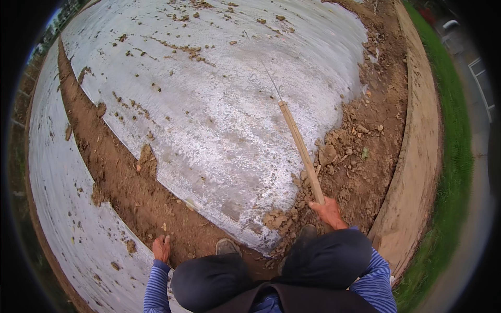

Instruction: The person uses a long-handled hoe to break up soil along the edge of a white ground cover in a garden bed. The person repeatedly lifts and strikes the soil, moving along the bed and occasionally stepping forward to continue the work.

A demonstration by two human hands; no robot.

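My right hand (330,213) grips the lower end of a long wooden stick (300,148), low right of centre. From the stick's far end a thin rod or wire (271,79) runs on over a whitish ground-cover sheet (219,129); its tip is hard to make out. The stick lies across the sheet's right part, beside piled clods of soil (328,154). My left hand (161,248) hangs at the lower left, over the edge of the bare soil strip, with no object visible in it and its fingers close together.
A soil furrow (129,184) parts the main sheet from a second whitish sheet (58,156) on the left. Clods are scattered on both. At the right run bare soil (385,101), a raised tan border (422,129), grass (456,141) and a paved path. My shoes (227,247) stand by the sheet's near corner.
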